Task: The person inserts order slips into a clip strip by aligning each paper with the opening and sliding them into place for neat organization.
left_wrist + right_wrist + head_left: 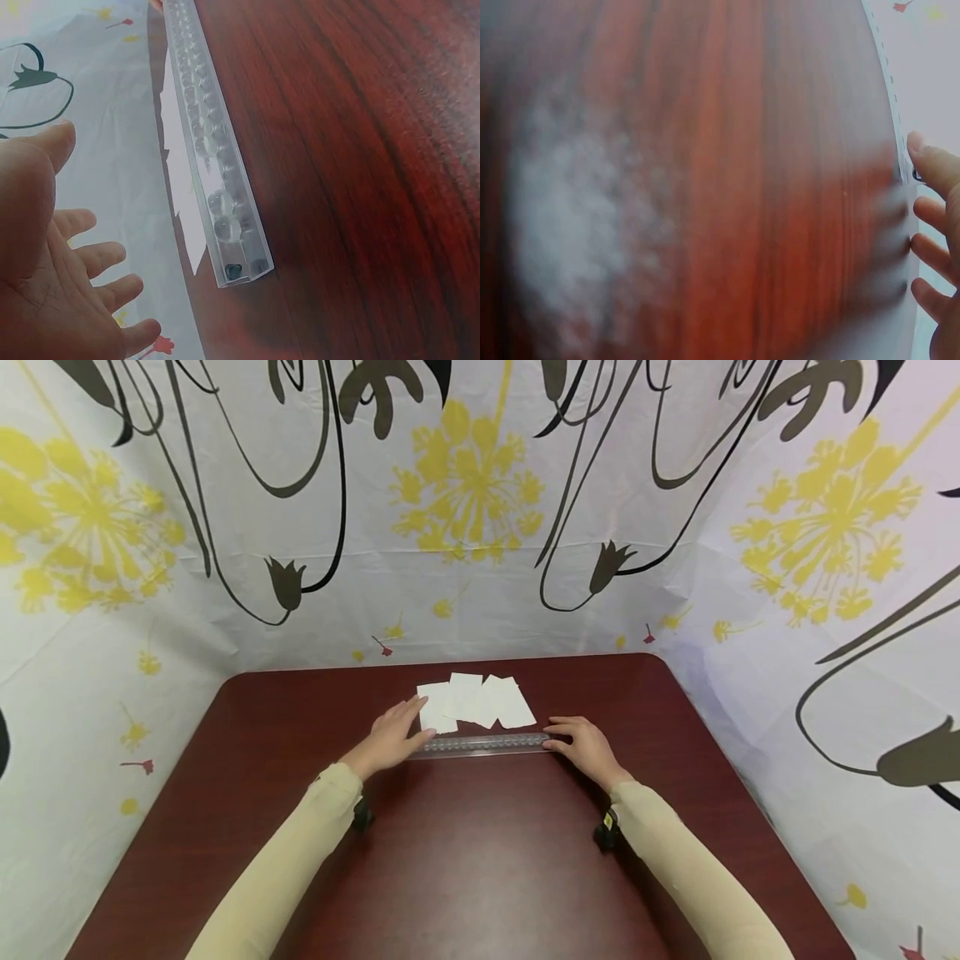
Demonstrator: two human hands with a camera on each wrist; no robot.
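Note:
A long, narrow clear plastic case [487,745] lies crosswise on the table, with rows of clear round beads inside. In the left wrist view, a dark bit [234,271] shows at the near end of it. My left hand [390,737] is at the left end of the case, its fingers spread and relaxed, overlapping the papers' edge in the head view. The left palm [67,285] holds nothing. At the opposite end is my right hand [588,750], fingertips right at the case's end, fingers loosely bent and apart. Overlapping white paper pieces [480,702] lie just behind the case.
The dark red wooden table [495,843] has rounded far corners. White cloth [480,610] printed with yellow and dark plants hangs behind and on both sides. A dark wrist camera [606,835] sits under the right wrist.

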